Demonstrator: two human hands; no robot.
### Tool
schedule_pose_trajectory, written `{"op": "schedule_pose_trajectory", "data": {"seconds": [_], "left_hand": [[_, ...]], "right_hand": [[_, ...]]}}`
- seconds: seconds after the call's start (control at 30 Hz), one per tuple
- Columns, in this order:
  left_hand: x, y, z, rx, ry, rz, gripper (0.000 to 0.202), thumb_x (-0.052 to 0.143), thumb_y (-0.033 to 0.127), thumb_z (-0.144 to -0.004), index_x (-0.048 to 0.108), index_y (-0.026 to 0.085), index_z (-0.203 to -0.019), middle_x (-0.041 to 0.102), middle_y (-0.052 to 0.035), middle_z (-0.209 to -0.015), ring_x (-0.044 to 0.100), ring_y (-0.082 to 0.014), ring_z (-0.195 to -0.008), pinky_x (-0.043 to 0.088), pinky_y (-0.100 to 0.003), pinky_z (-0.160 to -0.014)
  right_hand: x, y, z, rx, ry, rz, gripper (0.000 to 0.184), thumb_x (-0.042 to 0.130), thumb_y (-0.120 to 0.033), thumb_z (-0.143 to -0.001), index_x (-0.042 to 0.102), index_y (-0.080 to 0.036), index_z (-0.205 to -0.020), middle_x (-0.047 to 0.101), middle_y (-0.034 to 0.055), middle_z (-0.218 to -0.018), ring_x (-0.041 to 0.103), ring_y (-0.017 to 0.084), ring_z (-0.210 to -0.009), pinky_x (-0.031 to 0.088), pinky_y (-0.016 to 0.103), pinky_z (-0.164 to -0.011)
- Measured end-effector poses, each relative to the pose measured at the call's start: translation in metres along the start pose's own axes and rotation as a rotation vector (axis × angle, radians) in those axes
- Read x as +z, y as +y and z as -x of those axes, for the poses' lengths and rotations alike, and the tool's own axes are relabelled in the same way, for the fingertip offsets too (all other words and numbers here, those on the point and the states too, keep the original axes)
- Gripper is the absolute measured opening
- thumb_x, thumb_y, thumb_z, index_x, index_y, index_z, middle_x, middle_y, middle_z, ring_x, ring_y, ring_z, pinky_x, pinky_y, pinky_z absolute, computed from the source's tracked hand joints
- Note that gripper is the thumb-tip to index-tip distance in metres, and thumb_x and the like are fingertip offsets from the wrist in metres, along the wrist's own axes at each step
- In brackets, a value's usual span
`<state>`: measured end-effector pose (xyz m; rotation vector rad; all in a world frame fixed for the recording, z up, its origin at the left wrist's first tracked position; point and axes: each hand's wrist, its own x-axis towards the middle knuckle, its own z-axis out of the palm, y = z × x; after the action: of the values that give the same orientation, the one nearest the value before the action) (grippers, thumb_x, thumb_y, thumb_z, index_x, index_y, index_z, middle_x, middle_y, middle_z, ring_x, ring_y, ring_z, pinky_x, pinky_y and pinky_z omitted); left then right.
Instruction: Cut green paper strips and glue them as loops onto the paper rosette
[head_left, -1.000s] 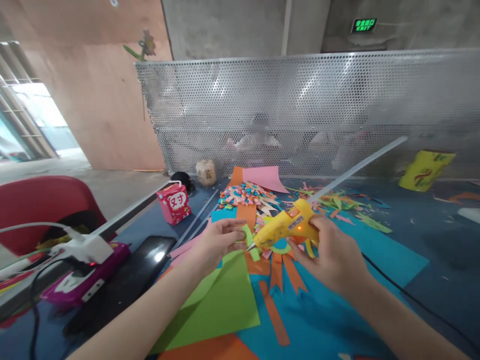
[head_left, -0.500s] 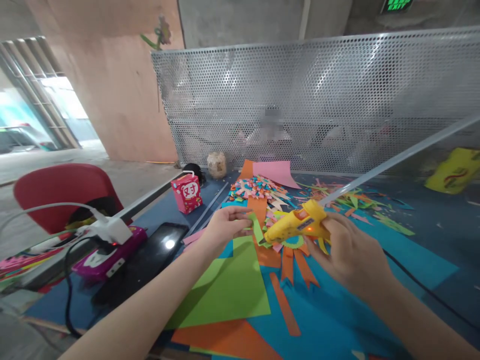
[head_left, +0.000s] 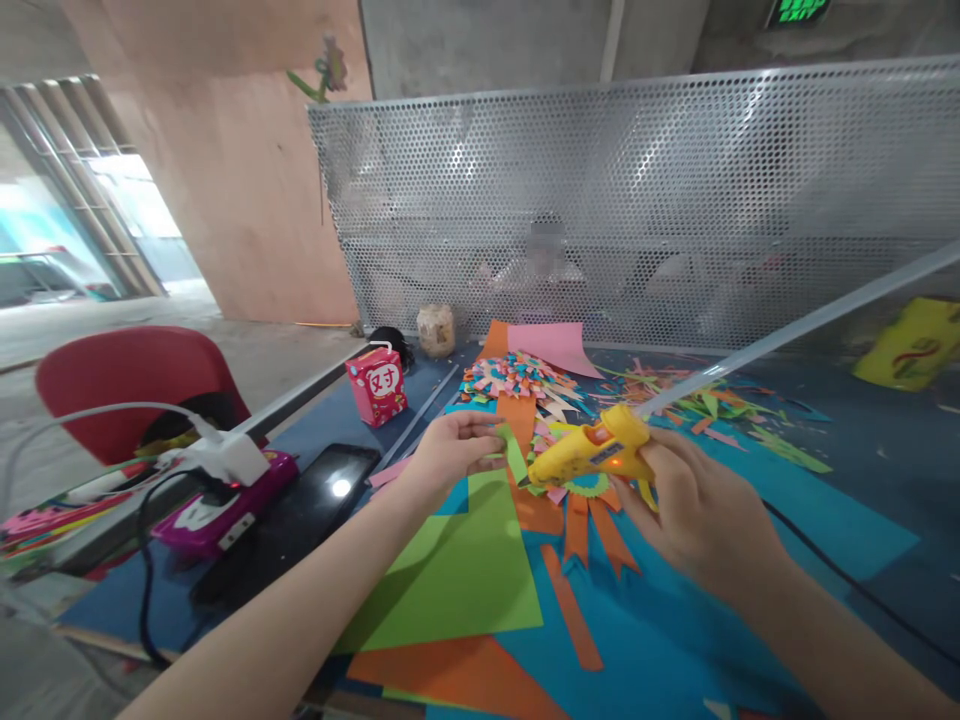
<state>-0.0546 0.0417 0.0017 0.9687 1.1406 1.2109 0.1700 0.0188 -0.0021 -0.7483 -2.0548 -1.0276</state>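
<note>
Between the fingers of my left hand [head_left: 461, 447] is a narrow green paper strip [head_left: 515, 455], its free end pointing down and right. My right hand [head_left: 697, 500] grips a yellow hot glue gun [head_left: 592, 450] by its handle, with a long clear glue stick [head_left: 810, 325] sticking out the back. The gun's nozzle meets or nearly meets the strip's lower end; I cannot tell if they touch. Below the gun lies a paper rosette with orange ribbon tails [head_left: 576, 530], partly hidden. A green paper sheet [head_left: 450, 570] lies under my left wrist.
A loose orange strip [head_left: 571, 608] lies on blue paper. Behind are a pile of colourful paper curls [head_left: 517, 375], scraps [head_left: 705, 400] and a pink sheet [head_left: 547, 345]. At left are a red drink box [head_left: 377, 385], a black phone [head_left: 330, 490] and a purple power strip [head_left: 225, 505]. A perforated metal screen [head_left: 600, 200] stands behind.
The view has shifted very slightly. Both hands, the strip and the glue gun stay nearly where they were, the gun perhaps moved a touch left.
</note>
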Motion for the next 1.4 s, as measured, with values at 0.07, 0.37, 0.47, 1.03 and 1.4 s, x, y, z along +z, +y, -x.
{"op": "schedule_pose_trajectory", "data": {"seconds": [0.07,0.37,0.47,1.03,1.4], "left_hand": [[0.0001,0.0004,-0.0001,-0.004,0.002,0.007,0.021,0.066,0.001,-0.06,0.062,0.01,-0.078,0.06,-0.0007,-0.064,0.058,-0.0096,-0.057,0.052,-0.027,-0.059],[-0.0024,0.0007,-0.001,0.001,0.011,0.014,0.02,0.064,0.0,-0.062,0.061,0.009,-0.08,0.06,-0.0015,-0.064,0.058,-0.0094,-0.057,0.053,-0.026,-0.059],[-0.0043,-0.0001,-0.0017,0.017,0.002,0.023,0.021,0.063,0.001,-0.063,0.06,0.009,-0.082,0.059,-0.0009,-0.063,0.058,-0.0096,-0.058,0.054,-0.026,-0.06],[-0.001,-0.0008,-0.0005,-0.014,0.021,0.019,0.022,0.068,0.003,-0.058,0.061,0.01,-0.078,0.06,-0.0011,-0.062,0.059,-0.0103,-0.056,0.053,-0.028,-0.061],[-0.0041,0.0002,-0.0016,0.008,0.038,0.03,0.021,0.067,0.002,-0.06,0.06,0.009,-0.078,0.06,-0.0013,-0.063,0.059,-0.0102,-0.058,0.054,-0.026,-0.06]], "right_hand": [[-0.0003,0.0001,0.0001,0.0,0.001,0.0,0.01,0.044,-0.015,-0.079,0.042,-0.013,-0.089,0.059,0.0148,-0.08,0.059,0.024,-0.074,0.05,0.031,-0.052],[-0.0003,0.0015,0.0023,0.0,-0.015,-0.025,0.013,0.045,-0.012,-0.077,0.043,-0.01,-0.09,0.058,0.0178,-0.084,0.059,0.026,-0.077,0.051,0.034,-0.054],[-0.0006,0.0026,0.0029,0.004,-0.019,-0.011,0.013,0.045,-0.013,-0.078,0.044,-0.01,-0.09,0.058,0.0171,-0.083,0.058,0.025,-0.076,0.051,0.034,-0.055],[0.0012,0.003,0.0048,0.012,0.005,-0.02,0.013,0.044,-0.011,-0.079,0.043,-0.014,-0.092,0.058,0.0146,-0.085,0.058,0.024,-0.079,0.051,0.034,-0.056],[-0.0005,0.0021,0.0048,-0.018,-0.035,-0.038,0.015,0.044,-0.009,-0.077,0.043,-0.014,-0.091,0.058,0.0136,-0.084,0.057,0.024,-0.076,0.05,0.034,-0.055]]}}
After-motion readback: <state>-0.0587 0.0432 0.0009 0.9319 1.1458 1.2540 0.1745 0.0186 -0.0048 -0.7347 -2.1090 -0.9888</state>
